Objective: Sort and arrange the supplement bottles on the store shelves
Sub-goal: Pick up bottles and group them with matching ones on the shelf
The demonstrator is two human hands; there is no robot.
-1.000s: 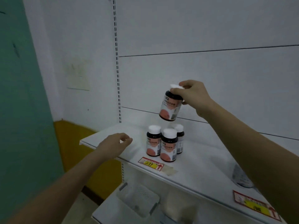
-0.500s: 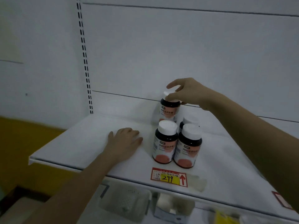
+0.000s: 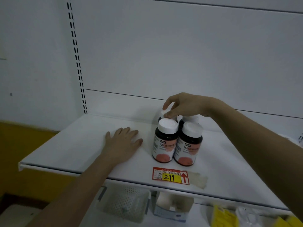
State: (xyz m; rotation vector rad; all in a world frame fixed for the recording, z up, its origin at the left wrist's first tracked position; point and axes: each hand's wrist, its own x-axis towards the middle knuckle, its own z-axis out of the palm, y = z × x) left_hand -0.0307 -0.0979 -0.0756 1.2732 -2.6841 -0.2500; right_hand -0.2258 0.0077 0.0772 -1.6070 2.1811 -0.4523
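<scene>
Several dark supplement bottles with white caps and pink-red labels stand in a tight block on the white shelf (image 3: 82,145). The front left bottle (image 3: 164,142) and front right bottle (image 3: 188,145) face me. Behind them, my right hand (image 3: 183,107) pinches the white cap of the back left bottle (image 3: 164,113), which stands low behind the front row, mostly hidden. A back right bottle (image 3: 190,118) shows only its cap. My left hand (image 3: 123,142) rests flat on the shelf, left of the bottles, fingers spread.
A red and yellow price tag (image 3: 170,176) marked 299 sticks to the shelf's front edge. Below the shelf lie a perforated white basket (image 3: 126,203), a white box (image 3: 172,208) and yellow packets (image 3: 223,217). A slotted upright (image 3: 77,58) runs up the back wall.
My right hand brought the bottle down from the air into the back left spot behind the front row. My left hand settled flat on the shelf. The camera moved closer.
</scene>
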